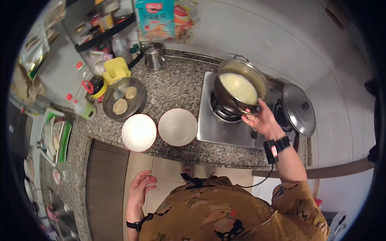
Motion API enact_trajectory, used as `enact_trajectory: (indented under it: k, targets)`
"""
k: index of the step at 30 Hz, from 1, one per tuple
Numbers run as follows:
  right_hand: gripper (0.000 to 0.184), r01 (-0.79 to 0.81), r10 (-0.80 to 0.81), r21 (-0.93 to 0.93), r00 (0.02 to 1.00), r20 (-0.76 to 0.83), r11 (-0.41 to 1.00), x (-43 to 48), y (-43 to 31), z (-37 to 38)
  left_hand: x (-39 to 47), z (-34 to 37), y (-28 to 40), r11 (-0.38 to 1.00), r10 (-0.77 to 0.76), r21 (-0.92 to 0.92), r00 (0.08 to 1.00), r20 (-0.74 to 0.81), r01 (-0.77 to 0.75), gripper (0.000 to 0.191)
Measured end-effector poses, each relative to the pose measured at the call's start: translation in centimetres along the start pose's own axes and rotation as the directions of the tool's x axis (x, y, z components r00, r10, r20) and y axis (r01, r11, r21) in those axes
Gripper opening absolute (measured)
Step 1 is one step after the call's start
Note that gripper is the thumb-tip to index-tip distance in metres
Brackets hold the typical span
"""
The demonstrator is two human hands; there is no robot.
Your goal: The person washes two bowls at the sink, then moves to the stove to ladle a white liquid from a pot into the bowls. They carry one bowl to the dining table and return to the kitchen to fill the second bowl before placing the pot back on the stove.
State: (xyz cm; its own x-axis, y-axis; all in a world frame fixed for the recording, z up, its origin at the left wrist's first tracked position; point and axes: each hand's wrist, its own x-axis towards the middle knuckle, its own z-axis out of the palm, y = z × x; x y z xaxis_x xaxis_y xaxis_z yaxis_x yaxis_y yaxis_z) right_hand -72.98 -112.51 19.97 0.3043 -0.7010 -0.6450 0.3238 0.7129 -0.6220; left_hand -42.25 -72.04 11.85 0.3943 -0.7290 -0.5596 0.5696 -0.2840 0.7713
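My right hand (pixel 261 120) grips the near loop handle of a metal pot (pixel 229 98) on the left burner. The pot tilts, and a pale yellow liquid (pixel 239 87) lies inside it. My left hand (pixel 142 185) hangs low in front of the counter edge, fingers apart and holding nothing. Two white bowls with pink rims stand side by side on the counter: the left bowl (pixel 139 132) and the right bowl (pixel 178 127), the latter close to the stove. No contents can be made out in either one.
A metal pot lid (pixel 299 110) rests over the right burner of the steel gas stove (pixel 223 131). Behind the bowls sits a metal pan (pixel 137 104) holding two round pale pieces. Bottles (pixel 83 108), a yellow holder (pixel 117 70) and a steel pitcher (pixel 154 57) stand farther back.
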Motion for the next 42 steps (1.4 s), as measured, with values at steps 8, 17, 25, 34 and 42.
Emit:
enact_trajectory:
  k: [8,17,25,34,42]
  targets:
    - [0.063,0.186,-0.162,-0.071,0.953,0.257,0.980,-6.6,6.0,0.1,-6.2,-2.9,-4.8,0.994,0.106,0.029,0.980,-0.171,-0.102,0.034]
    - [0.013,0.399,0.025,-0.563,0.800,0.599,0.724,-8.9,21.7,-1.4,-19.4,-3.8,-19.8,0.983,0.184,0.064,0.895,-0.406,-0.173,0.030]
    - [0.022,0.498,0.351,-0.762,0.685,0.638,0.414,-10.8,34.5,-6.7,-37.2,-3.6,-34.7,0.760,0.035,0.488,0.724,-0.689,0.429,0.043]
    - [0.025,0.911,0.422,-0.381,0.286,0.861,0.161,-12.6,46.8,0.7,-48.3,-11.1,-43.9,0.758,-0.030,0.384,0.615,-0.788,0.528,0.053]
    - [0.044,0.971,0.781,0.230,-0.096,0.616,-0.062,-26.1,71.0,9.5,-67.6,-19.8,-47.3,0.764,-0.045,0.092,0.195,-0.980,0.638,0.049]
